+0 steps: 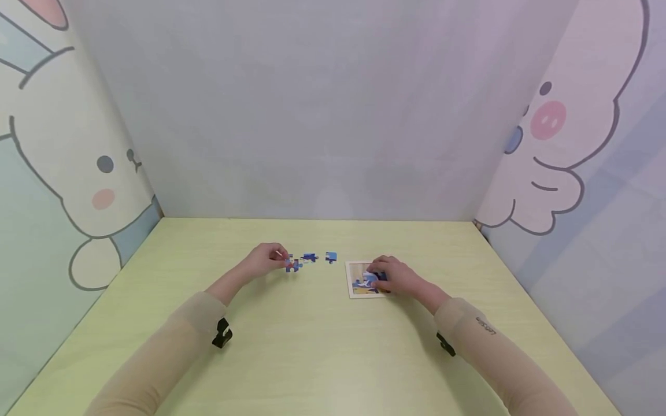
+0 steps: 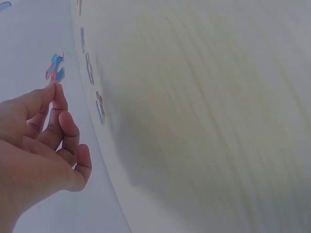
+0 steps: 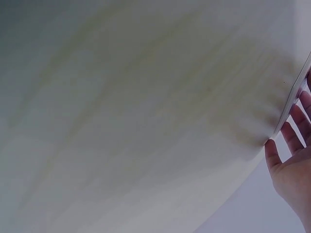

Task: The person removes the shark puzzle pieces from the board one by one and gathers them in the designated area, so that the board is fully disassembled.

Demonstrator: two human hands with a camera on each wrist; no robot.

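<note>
Your left hand pinches a blue and red puzzle piece between thumb and fingertip, lifted just off the table so it can be turned freely. Beside it, two loose pieces lie in a row, spread flat so each shape shows. Farther right, your right hand rests with fairly straight fingers on the puzzle board, steadying it and pressing down the pieces already set there.

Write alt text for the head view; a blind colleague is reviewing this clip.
A person's left hand pinches a blue jigsaw piece while the right hand rests on a small puzzle tray on a pale green table. Two loose pieces lie between the hands.
</note>
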